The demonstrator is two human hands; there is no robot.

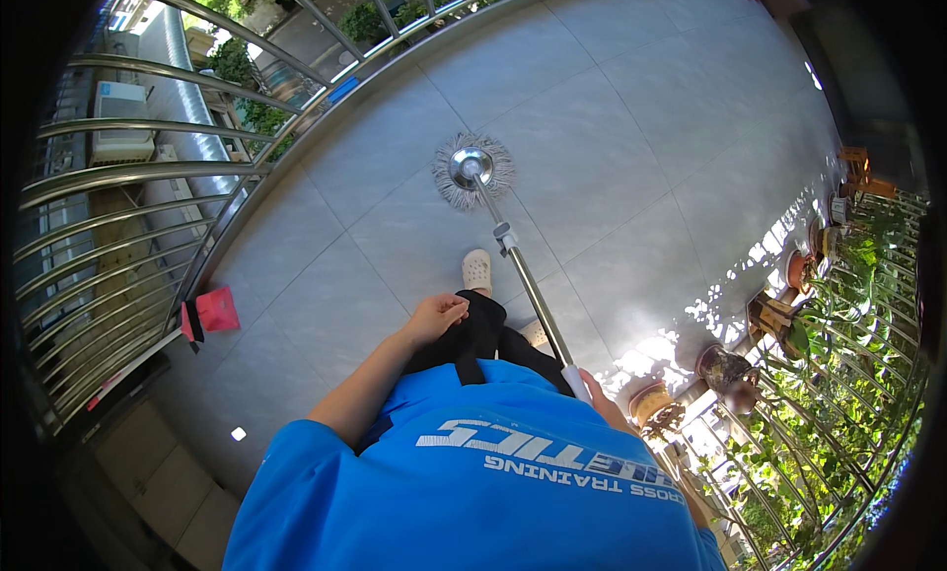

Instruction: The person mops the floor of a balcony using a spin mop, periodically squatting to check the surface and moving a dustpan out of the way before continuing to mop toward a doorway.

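A spin mop with a round grey string head (pixel 451 190) rests on the tiled floor (pixel 385 245) ahead of me. Its silver disc joins a metal pole (pixel 544 305) that slants back to my right side. At the white grip (pixel 576 384) of that pole, my right hand (pixel 603 404) is closed around it, partly hidden behind my shirt. My left hand (pixel 436 319) hangs in front of my thigh with its fingers loosely curled and nothing visible in it.
Metal railing (pixel 148 170) curves along the left. A pink dustpan-like item (pixel 214 310) sits by its base, and a blue object (pixel 342 90) lies farther along the edge. Potted plants (pixel 729 367) line the right railing. My cream clog (pixel 477 269) stands behind the mop head.
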